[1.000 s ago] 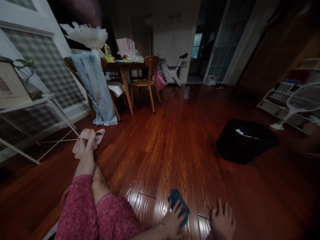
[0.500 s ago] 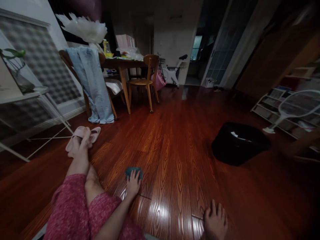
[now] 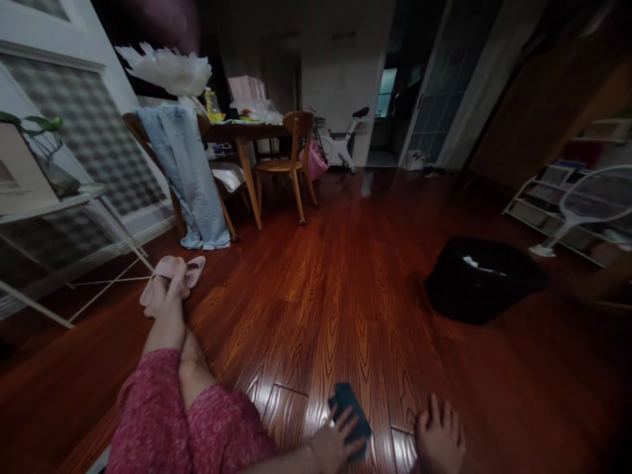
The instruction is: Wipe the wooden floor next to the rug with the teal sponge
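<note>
My left hand (image 3: 336,440) is at the bottom centre, with its fingers spread over a dark teal object (image 3: 351,421), a flat, roughly rectangular piece low over or on the floor. What the teal object is made of cannot be made out. To the right, my right hand (image 3: 441,434) lies near the floor with its fingers apart and nothing in them. Pink patterned clothing (image 3: 227,421) covers my upper legs at the lower left. My bare feet rest crossed by pale pink slippers (image 3: 195,271).
Glossy red-brown wooden floor (image 3: 306,283) spreads ahead. A black bin (image 3: 476,289) stands at the right, near a white racket-shaped item (image 3: 600,197) and shelves. Jeans (image 3: 190,178) hang on a chair by the table. A white-framed side table (image 3: 83,194) stands at the left.
My left hand has moved right and closer to me along with the teal object, which has turned. The view has shifted slightly; my right hand stays low at the right.
</note>
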{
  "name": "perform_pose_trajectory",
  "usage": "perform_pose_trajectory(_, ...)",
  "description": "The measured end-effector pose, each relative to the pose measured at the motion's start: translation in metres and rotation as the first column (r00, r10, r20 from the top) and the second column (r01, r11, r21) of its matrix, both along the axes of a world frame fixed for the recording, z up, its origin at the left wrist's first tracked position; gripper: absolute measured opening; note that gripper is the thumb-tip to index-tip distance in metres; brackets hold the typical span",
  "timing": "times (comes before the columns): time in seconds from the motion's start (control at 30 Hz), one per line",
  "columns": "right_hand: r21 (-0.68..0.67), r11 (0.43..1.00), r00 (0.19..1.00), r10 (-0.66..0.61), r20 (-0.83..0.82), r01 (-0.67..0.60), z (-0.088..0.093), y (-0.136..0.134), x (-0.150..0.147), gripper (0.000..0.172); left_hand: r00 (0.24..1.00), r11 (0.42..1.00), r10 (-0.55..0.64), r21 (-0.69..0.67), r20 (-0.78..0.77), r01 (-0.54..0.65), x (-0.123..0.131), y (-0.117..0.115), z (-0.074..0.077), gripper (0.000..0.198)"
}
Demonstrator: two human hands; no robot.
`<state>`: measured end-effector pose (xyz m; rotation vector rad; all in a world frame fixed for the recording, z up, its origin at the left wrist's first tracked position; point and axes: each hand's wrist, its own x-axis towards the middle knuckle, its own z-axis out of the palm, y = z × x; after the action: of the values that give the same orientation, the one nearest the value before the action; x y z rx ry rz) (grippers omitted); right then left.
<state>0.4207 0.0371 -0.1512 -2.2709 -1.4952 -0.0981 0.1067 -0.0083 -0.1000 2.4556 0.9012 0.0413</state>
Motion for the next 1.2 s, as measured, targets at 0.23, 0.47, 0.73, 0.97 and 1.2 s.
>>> perform_pose_trajectory(0.23,-0.012,1.0,1.0,-0.019,-0.007,0.019,0.009,0.003,-0.006,0.068,0.997,0.997,0.059,0.04,0.041,-0.06,0.0,0.024,0.015,0.061)
perform_pose_trajectory(0.47,-0.071,0.997,0.999,-0.043,0.008,0.044,0.015,0.002,-0.012,0.064,0.436,0.48,0.875,0.261,-0.21,-0.838,-0.1,0.074,0.036,0.06)
perform_pose_trajectory(0.73,-0.067,0.997,0.998,-0.047,0.036,0.049,0.018,-0.001,-0.018,0.06,0.477,0.532,0.842,0.244,-0.251,-0.811,-0.068,0.051,0.029,0.065)
perform_pose_trajectory(0.97,-0.084,0.995,0.998,-0.049,0.048,0.053,0.025,-0.001,-0.023,0.059,0.999,0.997,0.034,-0.063,-0.04,-0.037,0.039,-0.002,0.035,0.073)
perform_pose_trajectory(1.2,-0.101,0.992,0.995,-0.062,0.076,0.07,0.026,-0.001,-0.024,0.06,0.983,0.99,0.142,0.028,-0.116,-0.139,0.016,0.027,0.043,0.065)
